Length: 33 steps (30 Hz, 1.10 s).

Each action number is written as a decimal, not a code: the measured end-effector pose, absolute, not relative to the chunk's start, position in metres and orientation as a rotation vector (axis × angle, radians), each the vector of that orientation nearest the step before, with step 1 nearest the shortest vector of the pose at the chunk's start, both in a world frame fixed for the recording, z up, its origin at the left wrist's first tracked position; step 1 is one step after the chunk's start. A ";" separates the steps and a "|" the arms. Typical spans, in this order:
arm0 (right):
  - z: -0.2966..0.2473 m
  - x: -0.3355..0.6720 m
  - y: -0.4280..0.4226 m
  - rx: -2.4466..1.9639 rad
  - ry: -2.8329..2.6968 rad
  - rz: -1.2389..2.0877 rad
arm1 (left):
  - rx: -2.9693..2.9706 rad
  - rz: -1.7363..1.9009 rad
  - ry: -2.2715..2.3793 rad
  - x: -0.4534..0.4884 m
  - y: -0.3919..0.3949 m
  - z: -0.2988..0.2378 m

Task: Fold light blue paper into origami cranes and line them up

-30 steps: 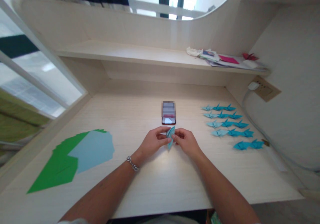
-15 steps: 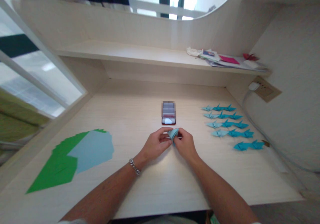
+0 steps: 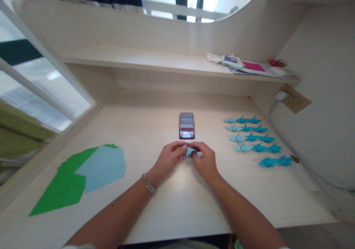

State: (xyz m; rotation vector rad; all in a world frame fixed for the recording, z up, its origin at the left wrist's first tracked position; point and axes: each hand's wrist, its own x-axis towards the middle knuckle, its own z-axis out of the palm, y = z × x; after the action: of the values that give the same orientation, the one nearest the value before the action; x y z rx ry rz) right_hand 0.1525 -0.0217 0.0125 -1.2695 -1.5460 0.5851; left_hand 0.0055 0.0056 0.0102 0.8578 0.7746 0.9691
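Between my hands is a small light-blue folded paper [image 3: 190, 152], pinched from both sides a little above the desk [image 3: 155, 215]. My left hand [image 3: 171, 156] is closed on its left edge, thumb and fingers together. On the other side my right hand [image 3: 204, 159] grips it, fingertips partly hidden behind the paper. Just beyond my hands lies a phone [image 3: 186, 126], its screen blurred. Over on the right, folded paper cranes [image 3: 252, 138] stand in rows, pale blue at the left of most rows and brighter blue beside them.
Green paper sheets [image 3: 59, 191] and light-blue paper sheets [image 3: 107, 167] lie fanned out on the left. A shelf [image 3: 133, 58] runs along the back, holding papers [image 3: 249, 67] at its right. A cable [image 3: 288, 149] hangs from the wall socket [image 3: 296, 99].
The folded paper has turned between my fingers and less of it shows. My left fingers have drawn in closer to it. Everything else on the desk stays put.
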 end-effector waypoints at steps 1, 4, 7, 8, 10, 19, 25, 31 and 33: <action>0.012 0.152 -0.021 -1.267 -1.514 0.612 | 0.860 0.970 0.757 0.005 0.005 0.011; 0.009 0.151 -0.020 -1.287 -1.434 0.675 | 0.857 0.967 0.717 0.005 0.005 0.013; 0.007 0.150 -0.018 -1.305 -1.389 0.705 | 0.838 0.973 0.698 0.006 0.003 0.015; 0.007 0.150 -0.018 -1.305 -1.381 0.714 | 0.831 0.974 0.696 0.006 0.003 0.015; 0.007 0.150 -0.018 -1.303 -1.367 0.723 | 0.827 0.970 0.695 0.006 0.002 0.015; 0.015 0.148 -0.022 -1.261 -1.297 0.711 | 0.964 0.925 0.651 0.004 0.004 0.012; 0.016 0.148 -0.023 -1.235 -1.293 0.763 | 0.936 0.954 0.663 0.002 0.005 0.012; 0.017 0.149 -0.025 -1.228 -1.303 0.746 | 0.977 0.932 0.709 0.000 0.006 0.009; 0.016 0.148 -0.025 -1.227 -1.296 0.758 | 0.987 0.933 0.730 -0.001 0.006 0.008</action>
State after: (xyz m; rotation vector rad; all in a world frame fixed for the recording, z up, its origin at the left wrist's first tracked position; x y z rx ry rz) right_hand 0.1482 -0.0246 0.0160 -1.2273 -1.2956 0.7579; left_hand -0.0007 0.0063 0.0076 0.9875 0.7303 0.9326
